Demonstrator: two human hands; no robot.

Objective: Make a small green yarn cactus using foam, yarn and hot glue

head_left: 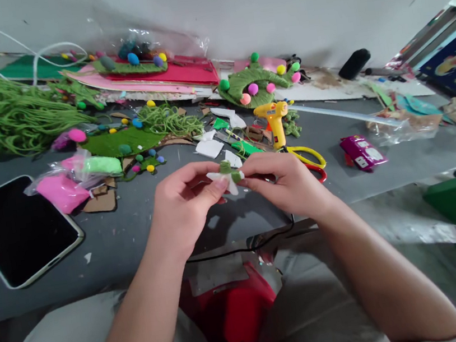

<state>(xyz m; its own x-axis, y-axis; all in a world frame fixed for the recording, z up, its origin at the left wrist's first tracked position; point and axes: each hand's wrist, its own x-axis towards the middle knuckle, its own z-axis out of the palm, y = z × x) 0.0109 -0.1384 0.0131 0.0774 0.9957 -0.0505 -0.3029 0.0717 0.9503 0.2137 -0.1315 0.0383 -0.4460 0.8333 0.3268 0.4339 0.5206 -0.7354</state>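
A grey surface [124, 236] runs from left to right across the scene, strewn with craft pieces. A heap of green yarn [12, 119] fills its far left, and nearer on that side lies a dark-screened tablet [19, 228]. Over the near middle of the surface, the left hand [180, 209] and the right hand [293, 181] meet. On the far side, just right of the middle, sits a wrapped green shape [247, 84] dotted with coloured pompoms; left of the middle lies a flat green leaf [116, 143]. A plastic bag of something pink [61, 191] rests between the tablet and the middle. The yellow glue gun [276, 124] lies just beyond the right hand, with scissors [308, 154] next to it, their handles yellow and red. Farther right is a shiny purple packet [363, 153]. Smallest is the white-and-green piece [231, 176], held up between the hands: the left fingers pinch its white part, and the right fingers are closed narrowly on its right edge.
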